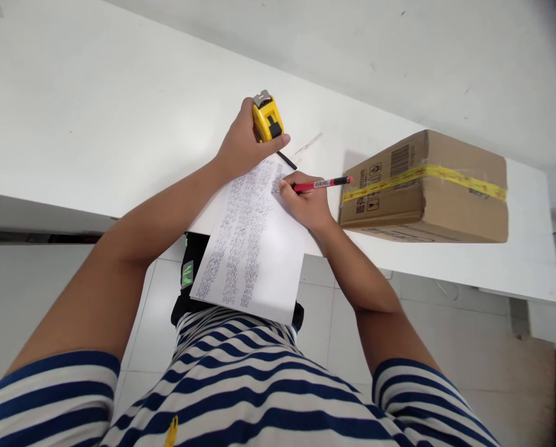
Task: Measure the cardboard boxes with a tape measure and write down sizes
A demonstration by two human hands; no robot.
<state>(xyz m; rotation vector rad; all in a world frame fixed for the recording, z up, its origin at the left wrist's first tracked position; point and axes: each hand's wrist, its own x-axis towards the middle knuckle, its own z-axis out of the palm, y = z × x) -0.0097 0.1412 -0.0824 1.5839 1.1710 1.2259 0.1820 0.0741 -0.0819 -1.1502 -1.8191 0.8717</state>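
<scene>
My left hand (246, 139) is closed around a yellow tape measure (267, 116) with a black lock button and a silver metal end, just past the top of the paper. In my right hand (308, 200) is a red pencil (322, 184) with a black band and a pinkish end; its tip is hidden by my fingers, over the sheet. The white paper (278, 267) carries several columns of dense handwriting, and its lower part hangs past the table edge toward my body. A thin black stick-like piece (286, 160) lies between my hands.
A brown cardboard box (464, 186) bound with yellow tape stands on the white table (133, 105) to the right of my right hand. Behind the table runs a pale wall (399, 56). Tiled floor (315, 316) shows below the front edge.
</scene>
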